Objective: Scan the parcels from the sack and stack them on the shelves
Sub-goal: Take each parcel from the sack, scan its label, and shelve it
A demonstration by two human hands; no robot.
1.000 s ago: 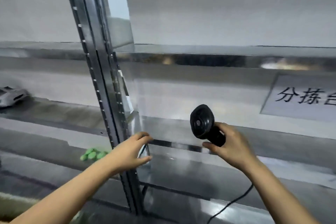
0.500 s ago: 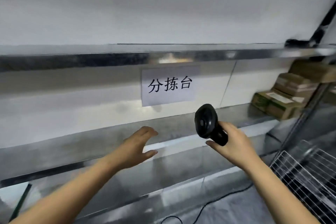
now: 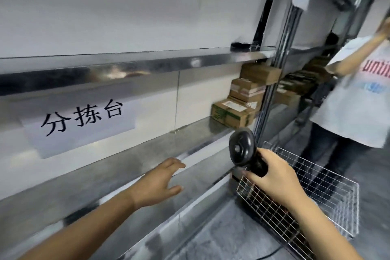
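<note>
Your right hand [image 3: 272, 177] is wrapped round the handle of the black barcode scanner [image 3: 242, 148] just right of centre, round head uppermost. Held that way it looks ready to aim at a label the moment one comes up. Its cable [image 3: 272, 253] runs off near the bottom edge.

Your left hand [image 3: 160, 181] holds nothing. The fingers are loosely spread, palm down, above the front lip of the steel shelf [image 3: 105, 175] in the lower middle; whether it touches the metal I cannot tell. I take it as the free hand, the one to fetch the next parcel.

The cardboard parcels [image 3: 234, 112] already shelved sit at centre right, piled stepwise against the upright post [image 3: 266, 99] at the shelf's far end. Tucked into that corner, they leave the long run under the paper sign [image 3: 82, 120] open for more.

The sack is not in view. A wire basket [image 3: 329, 177] lies just beyond your right hand at lower right, its dark contents too blurred to name. A person in a white T-shirt [image 3: 358, 95] stands at the right edge.
</note>
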